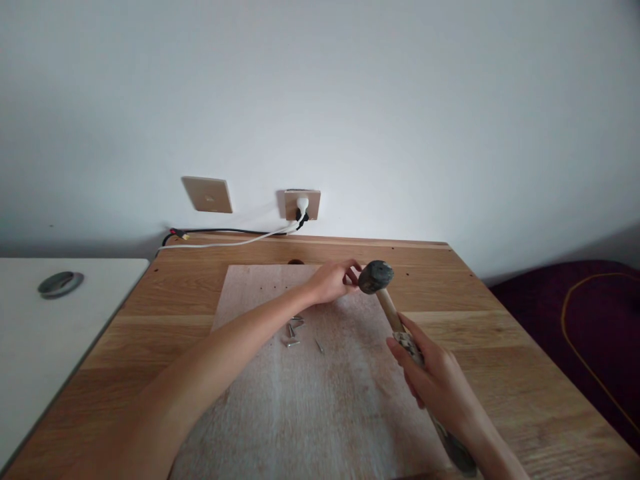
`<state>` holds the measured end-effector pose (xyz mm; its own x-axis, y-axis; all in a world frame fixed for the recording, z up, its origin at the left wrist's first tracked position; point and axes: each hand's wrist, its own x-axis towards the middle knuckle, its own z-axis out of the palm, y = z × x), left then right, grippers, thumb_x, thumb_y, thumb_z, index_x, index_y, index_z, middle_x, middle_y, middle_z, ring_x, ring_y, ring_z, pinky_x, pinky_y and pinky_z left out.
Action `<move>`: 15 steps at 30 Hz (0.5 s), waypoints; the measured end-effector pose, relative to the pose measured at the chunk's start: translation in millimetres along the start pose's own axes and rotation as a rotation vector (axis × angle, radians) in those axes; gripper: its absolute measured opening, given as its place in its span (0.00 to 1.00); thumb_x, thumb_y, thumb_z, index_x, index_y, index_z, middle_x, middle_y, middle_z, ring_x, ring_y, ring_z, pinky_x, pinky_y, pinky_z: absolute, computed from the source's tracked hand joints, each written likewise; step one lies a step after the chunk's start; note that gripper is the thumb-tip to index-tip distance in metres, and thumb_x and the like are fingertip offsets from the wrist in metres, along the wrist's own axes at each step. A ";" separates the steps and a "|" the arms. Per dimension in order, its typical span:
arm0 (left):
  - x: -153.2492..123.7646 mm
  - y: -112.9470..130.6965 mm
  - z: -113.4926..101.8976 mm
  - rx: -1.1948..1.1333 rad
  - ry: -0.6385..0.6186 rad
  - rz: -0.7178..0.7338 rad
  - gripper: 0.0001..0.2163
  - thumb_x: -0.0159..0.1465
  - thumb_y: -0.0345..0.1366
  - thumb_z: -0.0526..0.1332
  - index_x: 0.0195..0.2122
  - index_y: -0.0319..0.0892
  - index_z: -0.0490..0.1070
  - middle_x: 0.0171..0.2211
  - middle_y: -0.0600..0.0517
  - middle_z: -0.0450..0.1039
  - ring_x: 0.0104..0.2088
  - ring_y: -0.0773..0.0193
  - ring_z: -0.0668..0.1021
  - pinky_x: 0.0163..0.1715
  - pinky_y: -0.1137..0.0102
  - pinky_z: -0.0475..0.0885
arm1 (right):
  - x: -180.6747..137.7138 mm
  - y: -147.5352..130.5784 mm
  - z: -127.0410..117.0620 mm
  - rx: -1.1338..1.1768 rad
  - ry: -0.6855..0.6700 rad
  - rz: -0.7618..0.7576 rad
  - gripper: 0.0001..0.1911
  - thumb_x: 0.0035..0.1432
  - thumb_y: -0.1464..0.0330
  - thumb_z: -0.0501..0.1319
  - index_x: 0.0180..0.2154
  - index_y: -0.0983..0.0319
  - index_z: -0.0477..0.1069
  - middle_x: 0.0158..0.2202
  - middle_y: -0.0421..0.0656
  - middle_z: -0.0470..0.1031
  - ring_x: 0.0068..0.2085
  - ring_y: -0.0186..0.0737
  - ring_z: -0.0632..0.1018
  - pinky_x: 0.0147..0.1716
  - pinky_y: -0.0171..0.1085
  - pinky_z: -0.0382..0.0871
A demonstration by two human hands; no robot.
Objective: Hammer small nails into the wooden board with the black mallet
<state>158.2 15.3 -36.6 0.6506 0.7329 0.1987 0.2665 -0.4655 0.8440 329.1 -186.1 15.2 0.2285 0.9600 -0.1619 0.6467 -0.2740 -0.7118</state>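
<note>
My right hand (434, 380) is wrapped round the wooden handle of a hammer (387, 303). Its dark head hangs just above a pale plywood board (310, 400) lying on the wooden table (500, 360). My left hand (334, 280) reaches across to the far part of the board, fingers pinched together right beside the hammer head. Whatever they pinch is too small to make out. Several loose nails (295, 330) lie on the board under my left forearm.
A white side table (45, 333) with a grey round cover (60, 283) stands on the left. Wall sockets (302, 204) with a white plug and cables sit behind the table's far edge. A dark red seat (575, 313) is on the right.
</note>
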 end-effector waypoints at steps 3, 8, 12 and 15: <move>-0.5 -1.3 1.5 -0.015 -0.001 0.002 0.15 0.60 0.27 0.70 0.47 0.42 0.74 0.38 0.51 0.84 0.36 0.62 0.84 0.37 0.72 0.73 | 0.1 -1.0 -1.4 -0.026 0.005 -0.008 0.41 0.64 0.46 0.55 0.67 0.66 0.66 0.13 0.30 0.64 0.13 0.38 0.70 0.14 0.34 0.66; 5.1 -0.1 -1.8 0.017 -0.050 -0.011 0.14 0.60 0.27 0.69 0.47 0.41 0.74 0.39 0.51 0.83 0.36 0.64 0.83 0.38 0.72 0.73 | -5.0 -2.4 -6.2 -0.017 -0.008 -0.003 0.39 0.65 0.46 0.55 0.67 0.64 0.66 0.13 0.28 0.62 0.13 0.38 0.70 0.14 0.34 0.64; -0.6 18.2 -24.5 0.168 -0.164 0.042 0.17 0.60 0.27 0.69 0.50 0.40 0.73 0.45 0.47 0.81 0.36 0.63 0.81 0.38 0.70 0.73 | -20.0 3.8 -5.8 0.036 0.012 0.036 0.39 0.65 0.46 0.56 0.68 0.64 0.65 0.13 0.28 0.61 0.13 0.38 0.70 0.14 0.32 0.62; -31.2 44.8 -46.6 0.414 -0.251 0.277 0.14 0.59 0.27 0.67 0.46 0.43 0.76 0.50 0.45 0.78 0.41 0.59 0.81 0.41 0.68 0.72 | -32.8 13.1 -0.3 0.066 0.044 0.084 0.41 0.65 0.44 0.56 0.68 0.65 0.65 0.13 0.28 0.60 0.13 0.38 0.68 0.12 0.32 0.61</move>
<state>116.7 -5.3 18.2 0.8719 0.4386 0.2176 0.2858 -0.8168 0.5012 330.3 -221.1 11.4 0.3119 0.9301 -0.1938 0.5748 -0.3472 -0.7410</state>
